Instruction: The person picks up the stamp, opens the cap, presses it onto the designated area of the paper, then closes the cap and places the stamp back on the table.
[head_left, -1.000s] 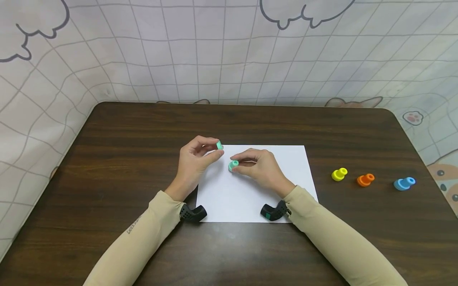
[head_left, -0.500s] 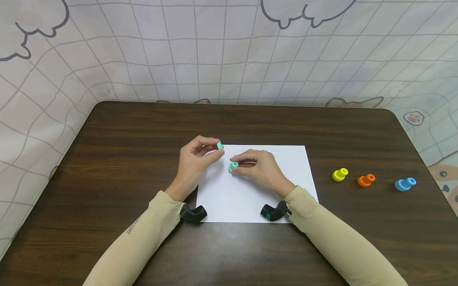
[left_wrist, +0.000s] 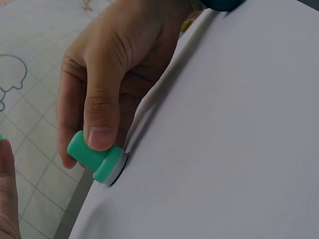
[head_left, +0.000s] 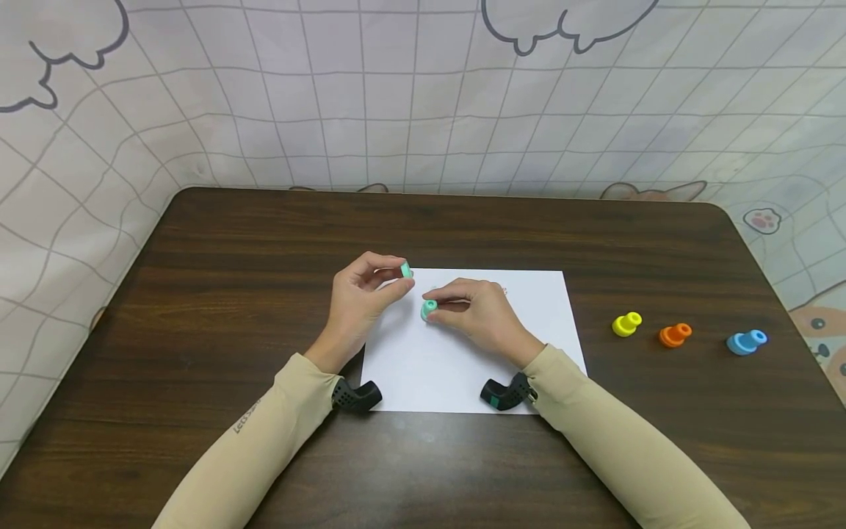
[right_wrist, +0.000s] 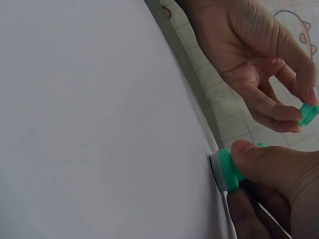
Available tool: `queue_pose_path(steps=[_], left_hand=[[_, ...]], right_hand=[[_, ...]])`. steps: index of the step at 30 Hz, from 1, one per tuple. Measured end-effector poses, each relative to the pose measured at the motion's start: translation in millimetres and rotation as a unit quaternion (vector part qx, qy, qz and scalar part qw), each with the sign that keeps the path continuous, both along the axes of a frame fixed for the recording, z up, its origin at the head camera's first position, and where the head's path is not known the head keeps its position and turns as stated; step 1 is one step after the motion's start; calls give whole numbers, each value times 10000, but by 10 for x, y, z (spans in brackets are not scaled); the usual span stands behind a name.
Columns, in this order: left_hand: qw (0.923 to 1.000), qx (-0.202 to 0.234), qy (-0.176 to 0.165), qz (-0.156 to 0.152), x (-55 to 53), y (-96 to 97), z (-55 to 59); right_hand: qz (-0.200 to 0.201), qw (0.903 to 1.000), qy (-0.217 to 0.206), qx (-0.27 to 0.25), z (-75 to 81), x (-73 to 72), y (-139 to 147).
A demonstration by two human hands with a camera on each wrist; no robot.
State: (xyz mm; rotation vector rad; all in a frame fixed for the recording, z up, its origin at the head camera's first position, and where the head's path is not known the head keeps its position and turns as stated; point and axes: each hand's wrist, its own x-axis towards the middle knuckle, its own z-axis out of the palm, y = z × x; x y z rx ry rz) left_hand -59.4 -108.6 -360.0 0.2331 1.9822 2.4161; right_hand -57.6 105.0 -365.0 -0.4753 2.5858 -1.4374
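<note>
My right hand [head_left: 485, 312] pinches a small green toy stamp [head_left: 428, 309] between thumb and fingers. In the left wrist view the stamp [left_wrist: 97, 158] stands slightly tilted, its grey base down at the white paper [head_left: 463, 375] and seemingly touching it. To its left, my left hand [head_left: 360, 297] is raised near the paper's far left corner. Its thumb and fingertips hold a green ring-shaped cap [head_left: 406, 270], whose hollow side shows in the right wrist view. A tiny reddish mark [head_left: 505, 291] on the paper peeks out behind the right hand. The stamp's printing face is hidden.
On the dark wooden table [head_left: 264, 228], right of the paper, stand a yellow stamp [head_left: 626, 324], an orange stamp [head_left: 675, 335] and a blue stamp [head_left: 747, 342]. A white gridded cloth [head_left: 423, 95] hangs behind the table. Each wrist wears a black camera mount.
The right hand, with the green stamp, has dipped very slightly toward the near edge, and a reddish mark now shows behind it. My left hand stays put with the cap.
</note>
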Motion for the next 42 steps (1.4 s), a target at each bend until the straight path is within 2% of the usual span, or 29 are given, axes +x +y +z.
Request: queue_pose_path(steps=[10, 23, 28, 33, 37, 42], left_hand=[[9999, -77, 65, 21, -1, -3, -15], [9995, -285, 106, 14, -6, 0, 4], [9994, -321, 98, 49, 7, -12, 8], [9993, -365, 95, 68, 1, -14, 6], [9988, -468, 122, 106, -5, -14, -3], [9986, -509, 121, 104, -4, -16, -3]], right_hand=[[93, 9950, 750, 652, 17, 21, -27], [52, 9908, 992, 923, 44, 45, -46], [76, 9929, 859, 814, 42, 27, -49], [-91, 9976, 361, 587, 60, 28, -48], [-325, 9993, -19, 157, 114, 41, -48], [-511, 9976, -251, -385, 193, 49, -28]])
